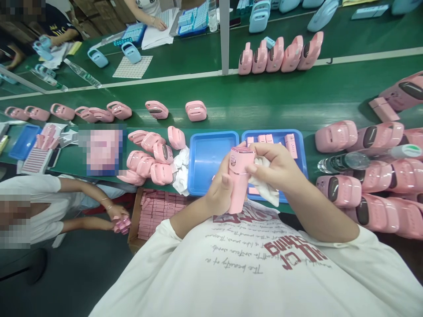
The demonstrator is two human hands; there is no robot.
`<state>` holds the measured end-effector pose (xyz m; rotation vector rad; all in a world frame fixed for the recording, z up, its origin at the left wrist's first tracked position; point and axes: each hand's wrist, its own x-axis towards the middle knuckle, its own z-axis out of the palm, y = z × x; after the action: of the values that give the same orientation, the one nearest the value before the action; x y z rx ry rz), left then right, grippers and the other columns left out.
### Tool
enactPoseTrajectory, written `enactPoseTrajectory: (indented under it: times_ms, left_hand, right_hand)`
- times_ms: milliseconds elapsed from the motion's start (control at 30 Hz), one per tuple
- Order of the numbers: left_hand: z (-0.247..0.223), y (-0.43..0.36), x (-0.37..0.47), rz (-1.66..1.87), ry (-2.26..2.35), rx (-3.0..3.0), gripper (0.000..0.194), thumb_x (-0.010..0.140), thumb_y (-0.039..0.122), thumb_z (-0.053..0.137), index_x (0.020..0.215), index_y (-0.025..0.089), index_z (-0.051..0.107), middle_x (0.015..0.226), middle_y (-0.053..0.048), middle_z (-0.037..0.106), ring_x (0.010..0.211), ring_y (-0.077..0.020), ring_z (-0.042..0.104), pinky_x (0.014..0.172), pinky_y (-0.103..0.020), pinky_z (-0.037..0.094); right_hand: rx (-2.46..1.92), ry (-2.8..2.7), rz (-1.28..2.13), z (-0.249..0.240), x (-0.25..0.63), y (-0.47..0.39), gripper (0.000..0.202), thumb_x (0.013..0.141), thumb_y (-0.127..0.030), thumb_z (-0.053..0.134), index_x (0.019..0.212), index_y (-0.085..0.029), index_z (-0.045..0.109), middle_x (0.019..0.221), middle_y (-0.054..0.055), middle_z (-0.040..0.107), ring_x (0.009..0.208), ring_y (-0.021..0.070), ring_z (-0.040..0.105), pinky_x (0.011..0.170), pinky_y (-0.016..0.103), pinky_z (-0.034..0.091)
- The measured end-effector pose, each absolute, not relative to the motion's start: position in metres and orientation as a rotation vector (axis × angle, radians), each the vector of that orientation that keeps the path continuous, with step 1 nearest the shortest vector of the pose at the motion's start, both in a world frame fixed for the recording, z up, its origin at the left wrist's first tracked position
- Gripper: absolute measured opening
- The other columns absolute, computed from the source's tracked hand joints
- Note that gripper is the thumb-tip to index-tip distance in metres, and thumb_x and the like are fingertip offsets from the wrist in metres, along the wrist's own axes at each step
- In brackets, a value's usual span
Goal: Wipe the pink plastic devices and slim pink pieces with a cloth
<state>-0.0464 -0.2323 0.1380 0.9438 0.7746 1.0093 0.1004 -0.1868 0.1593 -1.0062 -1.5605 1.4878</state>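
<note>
Close to my chest I hold a pink cylinder-like device [239, 187] with a shiny band near its top; its exact kind is unclear. My left hand [220, 189] wraps around its side, thumb across the front. My right hand [276, 165] is closed on a white cloth [267, 187], its thumb touching the device near the band. Just beyond my hands lie two blue trays, the left one [211, 141] mostly bare. Several small pink pieces [291, 145] lie in the right tray [299, 136], partly hidden by my right hand.
Many glossy pink handled units stand at the right [337, 136] and left [161, 174]. A water bottle [343, 163] lies among those on the right. Crumpled white tissue [181, 171] is beside the left tray. A carton of pink pieces [161, 211] sits below; a co-worker's hands [119, 218] are left of it.
</note>
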Motion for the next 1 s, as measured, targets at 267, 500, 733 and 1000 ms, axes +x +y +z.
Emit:
enactPoseTrajectory:
  times_ms: [267,500,733,1000]
  left_hand:
    - [0.138,-0.235,-0.043,0.996,0.681,0.849,0.091,0.067,0.081,0.044,0.134,0.02,0.04,0.057,0.003,0.054,0.039,-0.0107,0.049,0.036,-0.021,0.039]
    - [0.143,-0.231,-0.04,1.062,0.506,0.685,0.067,0.069,0.077,0.049,0.106,0.02,0.052,0.068,0.003,0.055,0.036,-0.0062,0.047,0.032,-0.018,0.037]
    - [0.14,-0.229,-0.037,1.03,0.616,0.587,0.083,0.069,0.086,0.024,0.116,0.022,0.049,0.068,0.0,0.06,0.047,-0.0119,0.054,0.038,-0.021,0.039]
    - [0.135,-0.216,-0.041,1.047,0.694,0.611,0.08,0.072,0.085,0.024,0.111,0.021,0.052,0.064,-0.002,0.058,0.049,-0.0146,0.056,0.038,-0.024,0.039]
  right_hand:
    - [-0.982,-1.538,1.524,0.159,0.099,-0.186,0.023,0.074,-0.038,0.062,0.067,-0.018,0.055,0.063,0.0,0.056,0.053,0.0099,0.048,0.047,0.022,0.037]
    - [-1.156,-1.305,1.147,0.161,0.132,-0.18,0.039,0.076,-0.025,0.066,0.115,-0.025,0.062,0.089,0.003,0.066,0.068,0.0152,0.061,0.052,0.025,0.045]
    - [-0.72,-1.879,0.367,0.146,0.102,-0.198,0.06,0.087,-0.008,0.045,0.142,-0.029,0.036,0.13,0.005,0.056,0.127,0.0222,0.046,0.106,0.042,0.042]
    - [-0.443,-2.001,0.706,0.118,0.109,-0.215,0.036,0.091,-0.021,0.044,0.124,-0.028,0.057,0.109,0.004,0.069,0.107,0.0174,0.063,0.096,0.036,0.05]
